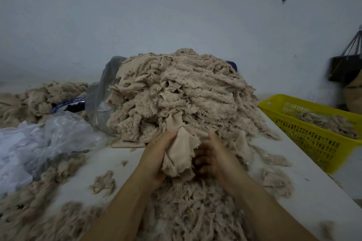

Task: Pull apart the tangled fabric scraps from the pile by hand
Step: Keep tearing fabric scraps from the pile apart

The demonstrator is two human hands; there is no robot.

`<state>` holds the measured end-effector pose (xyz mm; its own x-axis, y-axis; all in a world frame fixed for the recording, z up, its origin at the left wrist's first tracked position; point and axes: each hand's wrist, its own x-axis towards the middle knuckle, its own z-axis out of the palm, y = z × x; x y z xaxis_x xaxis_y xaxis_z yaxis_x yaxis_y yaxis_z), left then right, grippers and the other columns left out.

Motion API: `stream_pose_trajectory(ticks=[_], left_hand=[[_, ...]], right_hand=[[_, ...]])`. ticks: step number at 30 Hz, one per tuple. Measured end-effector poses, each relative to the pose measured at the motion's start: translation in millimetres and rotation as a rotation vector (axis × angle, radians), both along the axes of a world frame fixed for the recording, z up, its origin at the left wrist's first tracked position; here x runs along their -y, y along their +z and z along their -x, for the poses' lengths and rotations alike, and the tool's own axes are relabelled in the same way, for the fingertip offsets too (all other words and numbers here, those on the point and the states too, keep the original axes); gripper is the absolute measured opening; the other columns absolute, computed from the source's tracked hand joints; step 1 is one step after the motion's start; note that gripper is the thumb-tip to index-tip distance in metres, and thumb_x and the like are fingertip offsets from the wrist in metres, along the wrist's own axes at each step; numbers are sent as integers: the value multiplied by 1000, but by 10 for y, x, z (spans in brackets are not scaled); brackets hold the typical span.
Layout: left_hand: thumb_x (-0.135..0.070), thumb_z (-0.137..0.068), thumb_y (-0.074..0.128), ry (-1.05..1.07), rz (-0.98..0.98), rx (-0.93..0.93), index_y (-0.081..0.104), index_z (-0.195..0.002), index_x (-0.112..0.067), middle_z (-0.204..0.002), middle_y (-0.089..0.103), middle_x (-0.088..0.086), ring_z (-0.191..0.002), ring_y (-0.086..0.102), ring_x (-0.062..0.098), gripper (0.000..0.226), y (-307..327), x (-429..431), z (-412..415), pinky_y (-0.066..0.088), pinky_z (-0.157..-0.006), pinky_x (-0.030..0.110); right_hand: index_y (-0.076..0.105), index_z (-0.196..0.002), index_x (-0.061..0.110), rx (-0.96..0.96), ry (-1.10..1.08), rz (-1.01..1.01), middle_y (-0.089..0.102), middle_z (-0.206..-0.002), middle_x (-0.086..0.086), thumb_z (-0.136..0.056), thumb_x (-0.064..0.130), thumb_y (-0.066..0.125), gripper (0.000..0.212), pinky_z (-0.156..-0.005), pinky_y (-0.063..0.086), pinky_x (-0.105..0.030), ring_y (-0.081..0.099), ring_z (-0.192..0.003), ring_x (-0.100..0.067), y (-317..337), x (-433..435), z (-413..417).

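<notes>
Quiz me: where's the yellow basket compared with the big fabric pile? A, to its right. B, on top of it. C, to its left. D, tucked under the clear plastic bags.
A: the yellow basket stands to the right of the big fabric pile, apart from it.

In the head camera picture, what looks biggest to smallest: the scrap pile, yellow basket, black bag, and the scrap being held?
1. scrap pile
2. yellow basket
3. held scrap and black bag look alike; the bag hangs farther off, cut by the edge.
</notes>
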<state>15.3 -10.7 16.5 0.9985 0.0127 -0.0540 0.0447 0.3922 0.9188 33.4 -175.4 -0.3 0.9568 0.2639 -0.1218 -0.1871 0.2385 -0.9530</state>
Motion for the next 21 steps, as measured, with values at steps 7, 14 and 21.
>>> stream_pose_trajectory(ticks=[7, 14, 21], left_hand=[[-34, -67, 68, -192, -48, -154, 81, -84, -12, -93, 75, 15, -80, 73, 24, 31, -30, 8, 65, 57, -67, 29], [-36, -95, 57, 17, -420, -34, 72, -73, -26, -84, 73, -1, -75, 68, 7, 28, -32, 48, -9, 51, -69, 23], [-71, -66, 69, -119, -742, 227, 60, -105, -32, -105, 66, -6, -93, 63, 5, 56, -84, 201, 41, 51, -80, 23]], right_hand=[[68, -121, 15, -86, 135, -236, 72, -117, -11, -84, 58, 56, 58, -65, 57, -28, 72, -95, -21, 64, -3, 14], [64, -106, 5, -34, -152, -293, 71, -83, -5, -88, 19, 67, 23, -56, 49, -24, 66, -67, -13, 73, 32, -51], [71, -86, 22, 314, -214, 189, 75, -78, 6, -96, 32, 62, 17, -55, 52, -15, 72, -72, -8, 22, -90, 68]])
